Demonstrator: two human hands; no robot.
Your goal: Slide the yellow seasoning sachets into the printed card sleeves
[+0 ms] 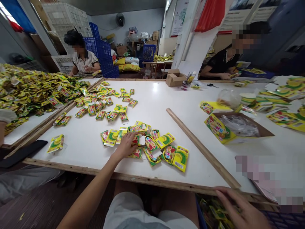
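My left hand (127, 144) rests on a loose group of small yellow and green printed cartons (168, 140) near the front of the white table (152, 105). Its fingers lie stretched over the cartons, and I see none lifted from the table. Down at the right, past the wooden table edge, my right hand (244, 210) hovers over a blue crate (201, 211) holding more yellow packs (214, 211). Those fingers are apart with nothing visible between them. Part of the crate is hidden by the hand and the table.
A wooden strip (202, 146) crosses the table on my right, beside an open carton (220, 130) with clear plastic inside. Further left are scattered cartons (91, 108) and a large heap of packs (35, 90). Two people sit across the table; a sleeve shows at far left.
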